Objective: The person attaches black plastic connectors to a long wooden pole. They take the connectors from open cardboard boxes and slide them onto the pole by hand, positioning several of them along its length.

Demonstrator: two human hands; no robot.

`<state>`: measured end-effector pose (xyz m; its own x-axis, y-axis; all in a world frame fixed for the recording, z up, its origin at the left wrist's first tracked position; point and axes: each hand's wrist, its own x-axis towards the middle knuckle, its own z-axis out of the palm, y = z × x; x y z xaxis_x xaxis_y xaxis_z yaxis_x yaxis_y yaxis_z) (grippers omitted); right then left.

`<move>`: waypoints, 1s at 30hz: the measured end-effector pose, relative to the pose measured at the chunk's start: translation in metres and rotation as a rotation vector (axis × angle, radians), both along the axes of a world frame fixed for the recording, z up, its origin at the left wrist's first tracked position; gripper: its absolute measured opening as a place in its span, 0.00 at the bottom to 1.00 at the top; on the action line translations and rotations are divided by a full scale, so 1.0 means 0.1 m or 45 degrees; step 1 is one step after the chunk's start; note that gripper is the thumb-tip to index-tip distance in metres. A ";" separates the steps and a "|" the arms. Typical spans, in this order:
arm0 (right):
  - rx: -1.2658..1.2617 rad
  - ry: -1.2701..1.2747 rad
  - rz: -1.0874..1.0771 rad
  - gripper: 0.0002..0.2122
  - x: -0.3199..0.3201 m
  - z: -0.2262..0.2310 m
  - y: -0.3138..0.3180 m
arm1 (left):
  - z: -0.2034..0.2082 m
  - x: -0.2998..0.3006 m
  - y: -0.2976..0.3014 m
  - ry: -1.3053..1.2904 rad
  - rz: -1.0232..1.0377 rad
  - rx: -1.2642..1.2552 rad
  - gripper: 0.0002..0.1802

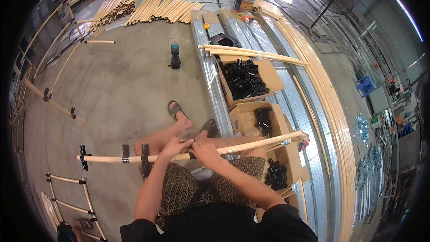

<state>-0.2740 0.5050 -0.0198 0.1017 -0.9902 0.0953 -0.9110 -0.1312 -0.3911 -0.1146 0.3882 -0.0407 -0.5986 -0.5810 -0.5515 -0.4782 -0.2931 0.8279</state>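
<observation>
A long tan pole [251, 144] lies across my lap, running from left to right. Black pipe connectors sit along its left half: a cross-shaped one [83, 157] near the left end, a short sleeve [126, 153], and an upright one [145, 152] beside my left forearm. Close together over the pole's middle, my left hand [176, 148] and my right hand [205, 153] are both closed around another black pipe connector [192, 154], which their fingers partly cover.
To my right, cardboard boxes [271, 74] hold black connectors [244, 79]. Two loose poles [260, 54] rest across the far box, and long metal profiles [207, 76] lie beneath. A cordless drill [174, 56] stands on the floor ahead. Pole bundles [163, 10] lie beyond; assembled frames [67, 179] are at left.
</observation>
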 end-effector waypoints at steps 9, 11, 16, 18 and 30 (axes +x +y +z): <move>-0.120 0.035 0.087 0.14 -0.04 -0.04 0.04 | -0.03 -0.01 0.00 0.164 0.060 0.118 0.25; -0.117 0.063 0.064 0.12 -0.02 0.05 0.07 | -0.10 0.01 0.02 0.137 0.049 0.134 0.23; -0.108 0.030 0.087 0.15 -0.04 0.09 0.11 | 0.03 0.01 0.04 0.107 0.059 0.118 0.22; -0.039 -0.008 0.039 0.14 -0.02 0.08 0.07 | -0.06 0.01 0.01 0.117 0.066 0.102 0.23; -0.133 0.051 0.039 0.12 -0.01 -0.03 0.03 | 0.02 0.00 0.06 0.180 0.084 0.133 0.24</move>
<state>-0.2753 0.5082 -0.0226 0.1373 -0.9716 0.1928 -0.9205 -0.1970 -0.3373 -0.1141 0.3943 -0.0390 -0.6368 -0.5656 -0.5240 -0.3359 -0.4082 0.8489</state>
